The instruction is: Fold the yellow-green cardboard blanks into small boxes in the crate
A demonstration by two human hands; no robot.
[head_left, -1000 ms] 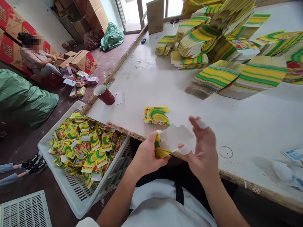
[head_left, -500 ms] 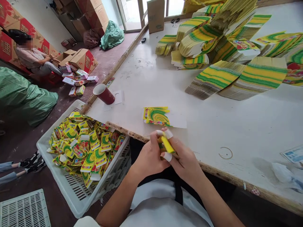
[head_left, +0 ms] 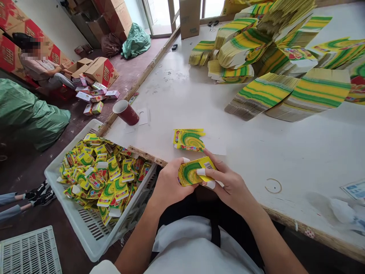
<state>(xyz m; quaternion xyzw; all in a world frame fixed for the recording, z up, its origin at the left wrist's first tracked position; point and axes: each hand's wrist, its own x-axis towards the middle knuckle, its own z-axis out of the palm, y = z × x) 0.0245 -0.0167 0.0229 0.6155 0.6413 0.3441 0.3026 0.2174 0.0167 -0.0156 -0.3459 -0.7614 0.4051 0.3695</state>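
Note:
Between my two hands is a small yellow and green carton (head_left: 190,172), its barcode end toward the right. My left hand (head_left: 170,184) is closed on its left end, with the thumb along the upper edge. My right hand (head_left: 228,180) grips the barcode end, and white coverings show on several fingertips. Just beyond the hands, a flat unfolded carton (head_left: 189,139) of the same print lies on the white table (head_left: 159,99). To my left, a white plastic crate (head_left: 61,207) is heaped with folded cartons (head_left: 99,175).
Stacks of flat cartons (head_left: 264,95) cover the table's far right. A maroon paper cup (head_left: 126,112) stands near the left edge. A rubber band (head_left: 273,185) and crumpled tissue (head_left: 342,210) lie at right. Another person (head_left: 42,68) sits at far left beside cardboard boxes (head_left: 102,72).
The carton has turned from edge-on to showing its broad printed face and barcode. My hands have moved slightly apart, each still holding an end.

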